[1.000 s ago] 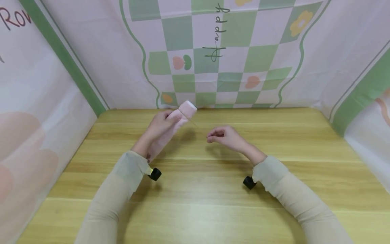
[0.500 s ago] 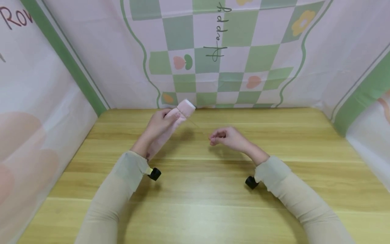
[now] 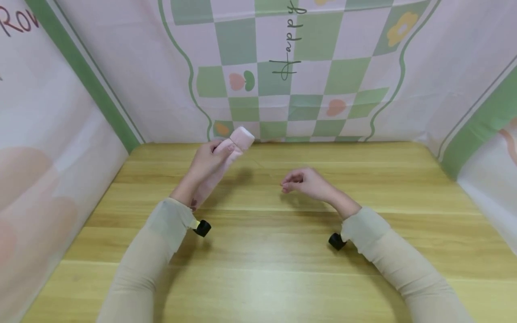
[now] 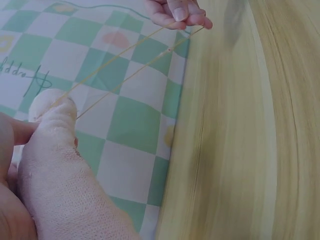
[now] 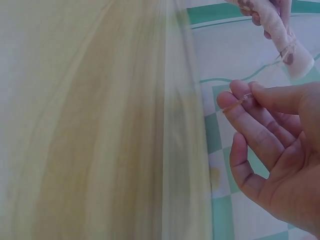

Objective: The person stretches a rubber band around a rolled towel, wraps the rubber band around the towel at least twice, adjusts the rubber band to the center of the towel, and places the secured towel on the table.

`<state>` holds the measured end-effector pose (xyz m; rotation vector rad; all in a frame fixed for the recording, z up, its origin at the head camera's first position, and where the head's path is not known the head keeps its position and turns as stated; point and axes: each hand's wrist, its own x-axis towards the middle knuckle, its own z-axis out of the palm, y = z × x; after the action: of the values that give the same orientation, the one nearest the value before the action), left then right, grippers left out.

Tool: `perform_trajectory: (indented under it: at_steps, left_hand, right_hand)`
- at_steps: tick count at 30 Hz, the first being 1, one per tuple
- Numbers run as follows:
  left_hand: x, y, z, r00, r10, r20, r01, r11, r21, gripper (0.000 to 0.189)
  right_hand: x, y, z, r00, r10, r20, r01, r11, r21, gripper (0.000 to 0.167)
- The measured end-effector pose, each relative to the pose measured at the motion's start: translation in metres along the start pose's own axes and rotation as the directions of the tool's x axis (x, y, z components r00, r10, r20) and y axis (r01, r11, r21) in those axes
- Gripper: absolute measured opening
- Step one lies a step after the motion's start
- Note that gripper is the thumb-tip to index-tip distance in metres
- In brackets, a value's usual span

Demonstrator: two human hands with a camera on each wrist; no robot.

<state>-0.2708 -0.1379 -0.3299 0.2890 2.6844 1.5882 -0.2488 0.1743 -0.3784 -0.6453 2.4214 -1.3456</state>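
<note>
A rolled pink towel [image 3: 210, 183] is held aslant above the table by my left hand [image 3: 205, 162], whose thumb lies along it near the upper end. Around that end runs a thin tan rubber band [image 4: 121, 54], cinching the cloth. In the left wrist view its two strands stretch from the towel to the fingertips of my right hand [image 3: 308, 184]. The right wrist view shows the thumb of that hand pinching the end of the band [image 5: 235, 105] against the fingers. The towel's white tip [image 5: 300, 64] sticks out past the band.
Both hands are over a wood-grain table [image 3: 258, 251]. A printed cloth with green checks [image 3: 274, 107] hangs behind its far edge, and more cloth covers the left [image 3: 52, 179] and right sides. Black cameras [image 3: 203, 228] sit at both wrists.
My left hand and the towel have shifted slightly left and away from me. My right hand has drawn a little to the right, so the rubber band is stretched over a wider gap.
</note>
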Motion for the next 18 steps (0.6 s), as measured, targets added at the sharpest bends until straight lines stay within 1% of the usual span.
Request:
perform_trajectory:
  at_steps: [6, 14, 18]
  left_hand:
    - [-0.0012, -0.0003, -0.0030, 1.000, 0.025, -0.005, -0.025, 1.000, 0.009, 0.049]
    - [-0.0036, 0.0008, -0.0048, 0.999, 0.013, -0.033, -0.014, 1.000, -0.020, 0.048]
    - [-0.0050, 0.0030, -0.0046, 0.999, 0.017, -0.052, -0.017, 1.000, -0.017, 0.046]
  right_hand:
    - [-0.0021, 0.0054, -0.0033, 1.000, 0.016, -0.003, -0.016, 1.000, -0.007, 0.020]
    - [-0.0070, 0.0079, -0.0042, 1.000, 0.029, 0.000, -0.029, 0.999, -0.016, 0.019]
    - [-0.0087, 0.0087, -0.0043, 1.000, 0.025, -0.002, -0.025, 1.000, -0.012, 0.019]
